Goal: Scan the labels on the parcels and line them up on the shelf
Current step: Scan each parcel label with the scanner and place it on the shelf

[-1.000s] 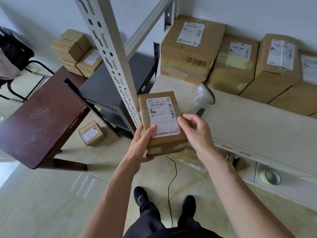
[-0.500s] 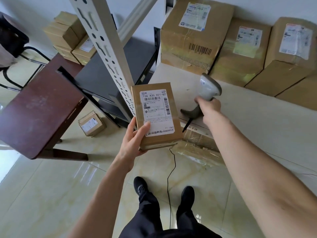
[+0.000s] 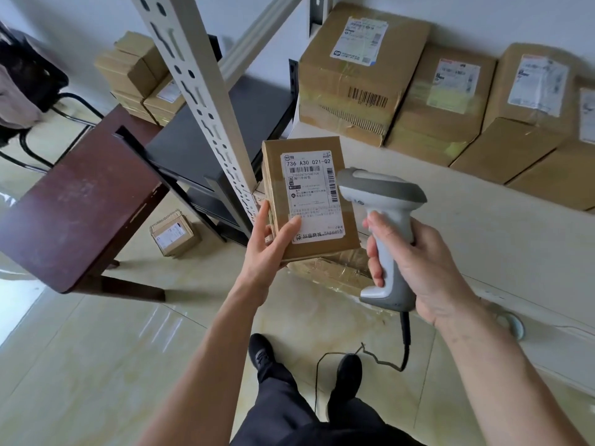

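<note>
My left hand grips a small brown parcel from below, thumb on its white label, which faces up toward me. My right hand is wrapped round the handle of a grey and white barcode scanner, whose head sits just right of the label. The scanner's black cable hangs to the floor. Several larger labelled parcels stand in a row against the wall at the back of the cream shelf.
A white perforated shelf post rises left of the held parcel. A dark red table stands at left, a small box on the floor under it. More boxes are stacked behind. A taped parcel lies below the shelf.
My right hand left the parcel, took the scanner off the shelf and brought it up beside the label. My left hand alone now holds the parcel.
</note>
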